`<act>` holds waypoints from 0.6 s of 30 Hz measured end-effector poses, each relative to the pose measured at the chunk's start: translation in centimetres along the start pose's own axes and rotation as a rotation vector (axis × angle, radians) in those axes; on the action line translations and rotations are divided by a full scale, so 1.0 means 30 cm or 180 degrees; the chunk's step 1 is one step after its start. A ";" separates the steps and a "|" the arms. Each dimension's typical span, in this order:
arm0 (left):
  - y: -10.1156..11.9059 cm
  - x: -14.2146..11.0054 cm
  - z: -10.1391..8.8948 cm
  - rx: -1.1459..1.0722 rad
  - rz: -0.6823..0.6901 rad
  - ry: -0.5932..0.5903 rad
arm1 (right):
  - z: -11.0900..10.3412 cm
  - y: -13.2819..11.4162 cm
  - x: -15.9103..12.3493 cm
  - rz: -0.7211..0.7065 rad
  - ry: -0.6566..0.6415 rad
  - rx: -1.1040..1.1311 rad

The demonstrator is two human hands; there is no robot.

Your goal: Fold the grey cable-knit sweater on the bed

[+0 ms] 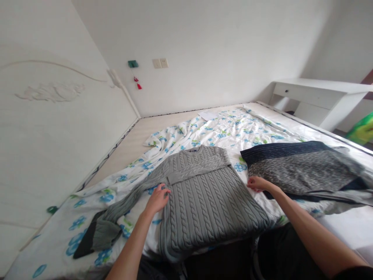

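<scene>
A grey cable-knit sweater [210,198] lies spread on the bed, neckline toward the wall and hem at the near edge. One sleeve is folded across its chest; the other stretches out to the left, ending in a dark cuff. My left hand [158,198] is at the sweater's left side below the armpit, fingers a little apart and touching its edge. At the opposite side, my right hand [258,183] has its fingers curled together at the sweater's edge. Its fingertips are partly hidden. Just right of that hand lies a folded dark-blue and speckled grey garment [297,167].
A white sheet with blue flowers [221,134] lies rumpled over the bed. A pale headboard [58,128] rises on the left. A white desk [317,97] stands beyond the right edge, near a green bag-like item [361,130]. Paper [208,115] lies at the back.
</scene>
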State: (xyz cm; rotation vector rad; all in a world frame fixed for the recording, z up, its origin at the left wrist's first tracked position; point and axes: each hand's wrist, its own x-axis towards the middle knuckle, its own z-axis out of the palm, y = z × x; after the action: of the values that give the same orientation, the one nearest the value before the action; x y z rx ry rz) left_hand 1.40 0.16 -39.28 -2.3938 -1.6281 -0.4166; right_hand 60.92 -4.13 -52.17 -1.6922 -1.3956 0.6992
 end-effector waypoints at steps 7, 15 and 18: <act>0.066 0.150 0.034 0.0277 0.0264 -0.0597 | 0.080 -0.149 0.168 -0.1039 0.0463 -0.1400; 0.058 0.181 0.040 0.0491 -0.0014 -0.0714 | 0.177 -0.225 0.265 -0.1169 0.0533 -0.2081; 0.069 0.174 0.053 0.0522 -0.0173 -0.0679 | 0.190 -0.239 0.291 -0.1138 0.0554 -0.2253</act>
State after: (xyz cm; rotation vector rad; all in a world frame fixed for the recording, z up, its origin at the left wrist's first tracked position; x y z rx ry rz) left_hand 5.33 4.48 -38.99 -2.3416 -1.7426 -0.0336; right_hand 54.56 6.10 -48.30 -1.8741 -1.8798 -0.1739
